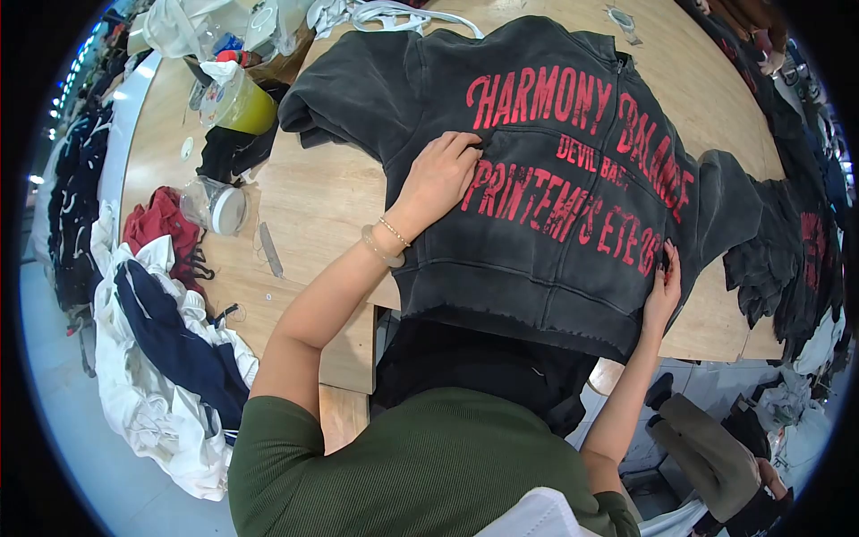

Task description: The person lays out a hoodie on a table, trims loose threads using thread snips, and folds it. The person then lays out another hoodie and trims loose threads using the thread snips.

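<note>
- Head view: dark jacket (546, 183) looks soft, floppy, midweight; hem (528, 315) suits gripping.
- Left hand (445, 168): fingers together atop; pinch unclear.
- Right hand (664, 285): slightly spread; pinch unclear.

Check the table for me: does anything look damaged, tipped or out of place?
The dark jacket has a ragged-looking hem, perhaps by design. To its left, a clear jar seems to lie on its side, and white clothing hangs past the edge of the table.

A pale wooden table (309, 201) spreads beneath the grip; light tiled floor (716, 380) lies below right; lights (75, 75), seemingly lamps, far left.
</note>
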`<state>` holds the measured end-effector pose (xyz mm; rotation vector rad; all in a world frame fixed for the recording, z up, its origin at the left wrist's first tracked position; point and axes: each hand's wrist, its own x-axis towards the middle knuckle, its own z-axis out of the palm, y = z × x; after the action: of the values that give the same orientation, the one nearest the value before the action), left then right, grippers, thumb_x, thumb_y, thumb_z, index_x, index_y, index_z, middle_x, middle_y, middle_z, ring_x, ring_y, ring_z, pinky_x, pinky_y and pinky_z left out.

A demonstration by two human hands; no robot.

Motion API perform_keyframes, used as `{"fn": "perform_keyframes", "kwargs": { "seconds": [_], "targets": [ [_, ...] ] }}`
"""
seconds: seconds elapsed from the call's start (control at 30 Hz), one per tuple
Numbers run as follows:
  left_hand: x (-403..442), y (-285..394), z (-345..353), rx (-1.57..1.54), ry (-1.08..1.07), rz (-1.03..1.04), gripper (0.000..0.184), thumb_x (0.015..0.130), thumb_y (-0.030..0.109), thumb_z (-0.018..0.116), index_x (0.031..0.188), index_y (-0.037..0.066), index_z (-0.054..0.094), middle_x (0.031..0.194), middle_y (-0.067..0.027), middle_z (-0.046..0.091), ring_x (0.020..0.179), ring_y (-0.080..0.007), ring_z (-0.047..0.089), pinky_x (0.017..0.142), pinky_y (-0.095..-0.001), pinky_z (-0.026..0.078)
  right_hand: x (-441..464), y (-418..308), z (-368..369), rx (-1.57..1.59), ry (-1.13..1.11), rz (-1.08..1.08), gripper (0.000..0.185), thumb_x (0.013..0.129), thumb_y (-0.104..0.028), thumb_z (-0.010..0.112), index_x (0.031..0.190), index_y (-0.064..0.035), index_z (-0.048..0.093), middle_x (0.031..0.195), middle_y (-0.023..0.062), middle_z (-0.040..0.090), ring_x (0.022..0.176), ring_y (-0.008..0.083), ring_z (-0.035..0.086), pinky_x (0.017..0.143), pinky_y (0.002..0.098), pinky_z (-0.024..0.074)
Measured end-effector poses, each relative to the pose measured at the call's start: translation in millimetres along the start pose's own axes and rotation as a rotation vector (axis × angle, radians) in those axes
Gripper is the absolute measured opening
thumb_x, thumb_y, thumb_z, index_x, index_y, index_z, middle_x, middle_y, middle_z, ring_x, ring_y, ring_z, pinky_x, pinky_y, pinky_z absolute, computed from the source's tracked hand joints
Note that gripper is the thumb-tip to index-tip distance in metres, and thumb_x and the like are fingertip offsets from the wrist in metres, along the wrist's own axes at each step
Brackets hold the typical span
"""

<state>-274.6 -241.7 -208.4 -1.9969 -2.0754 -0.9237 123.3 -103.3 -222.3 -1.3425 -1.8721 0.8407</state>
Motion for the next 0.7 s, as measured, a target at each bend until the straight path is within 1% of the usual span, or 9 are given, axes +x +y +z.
{"fn": "perform_keyframes", "kwargs": {
  "seconds": [0.17,0.23,0.27,0.33,0.37,0.43,0.5,0.6,0.7],
  "targets": [
    [3.4,0.3,-0.4,-0.001,-0.018,-0.06,0.018,0.084,0.007,0.061,0.101,0.002,0.061,0.1,-0.0068,0.059,0.093,-0.0255,0.059,0.079,-0.0363,0.05,0.5,2.3,-0.6,-0.034,0.008,-0.016,0.044,0.089,0.007,0.043,0.13,-0.0034,0.053,0.139,0.0132,0.05,0.134,0.0251,0.042,0.111,0.0345,0.0306],
    [17.0,-0.7,0.3,-0.029,-0.007,-0.217,0.024,0.083,0.009,0.062,0.107,0.008,0.058,0.094,-0.0074,0.057,0.085,-0.0275,0.061,0.073,-0.0378,0.051,0.3,2.5,-0.5,-0.026,0.01,-0.013,0.044,0.089,0.008,0.043,0.13,-0.0034,0.053,0.139,0.0132,0.05,0.134,0.0251,0.042,0.11,0.0345,0.0308],
    [24.5,-2.6,0.1,-0.029,-0.006,-0.219,0.024,0.083,0.009,0.062,0.107,0.008,0.058,0.094,-0.0074,0.057,0.085,-0.0275,0.061,0.073,-0.0378,0.051,0.2,2.2,-0.2,-0.018,0.011,-0.01,0.044,0.089,0.008,0.043,0.13,-0.0033,0.053,0.139,0.0133,0.05,0.134,0.025,0.041,0.11,0.0345,0.031],
    [39.9,-11.0,0.5,-0.031,-0.177,-0.272,0.028,0.083,0.011,0.064,0.109,0.014,0.056,0.092,-0.008,0.057,0.079,-0.029,0.061,0.07,-0.0388,0.051,0.0,0.8,-0.2,-0.044,0.009,-0.014,0.045,0.089,0.008,0.043,0.131,-0.0031,0.053,0.139,0.0131,0.05,0.134,0.0246,0.042,0.11,0.0343,0.0311],
    [45.7,-19.8,3.6,-0.031,-0.175,-0.272,0.028,0.083,0.011,0.064,0.109,0.014,0.056,0.092,-0.008,0.057,0.079,-0.029,0.061,0.07,-0.0388,0.051,0.4,0.2,-0.4,-0.071,0.01,-0.017,0.045,0.088,0.009,0.043,0.131,-0.0028,0.052,0.139,0.0129,0.05,0.133,0.0242,0.042,0.11,0.0342,0.0312],
    [55.1,-36.2,10.2,-0.103,-0.299,-0.201,0.027,0.082,0.013,0.066,0.107,0.017,0.056,0.091,-0.008,0.056,0.081,-0.0289,0.061,0.07,-0.0394,0.051,0.1,3.2,0.2,-0.028,0.009,-0.02,0.046,0.088,0.009,0.043,0.132,-0.0023,0.051,0.139,0.0125,0.05,0.133,0.0238,0.043,0.11,0.0342,0.0312],
    [60.5,-40.6,8.9,-0.11,-0.34,-0.199,0.024,0.082,0.011,0.066,0.104,0.014,0.056,0.092,-0.0089,0.055,0.082,-0.0291,0.062,0.072,-0.0396,0.051,0.3,1.2,0.1,0.015,0.007,-0.021,0.047,0.088,0.009,0.043,0.133,-0.0017,0.05,0.138,0.0121,0.05,0.132,0.0233,0.043,0.11,0.0342,0.0312],
    [64.1,-45.2,7.7,-0.136,-0.378,-0.192,0.017,0.082,0.008,0.064,0.097,0.01,0.056,0.092,-0.0104,0.055,0.083,-0.029,0.062,0.072,-0.0396,0.05,-0.3,-0.8,0.2,-0.054,0.0,-0.023,0.048,0.088,0.008,0.042,0.136,-0.001,0.047,0.138,0.0114,0.051,0.13,0.0218,0.045,0.11,0.0327,0.0312],
    [64.2,-49.2,8.8,-0.204,-0.361,-0.147,0.012,0.082,0.006,0.063,0.091,0.005,0.055,0.092,-0.0113,0.054,0.084,-0.0296,0.061,0.073,-0.0399,0.049,2.9,-3.1,-2.6,0.032,-0.004,-0.026,0.041,0.093,0.003,0.042,0.134,0.001,0.047,0.135,0.0132,0.052,0.127,0.0214,0.047,0.108,0.0315,0.0319]
  ]
}}
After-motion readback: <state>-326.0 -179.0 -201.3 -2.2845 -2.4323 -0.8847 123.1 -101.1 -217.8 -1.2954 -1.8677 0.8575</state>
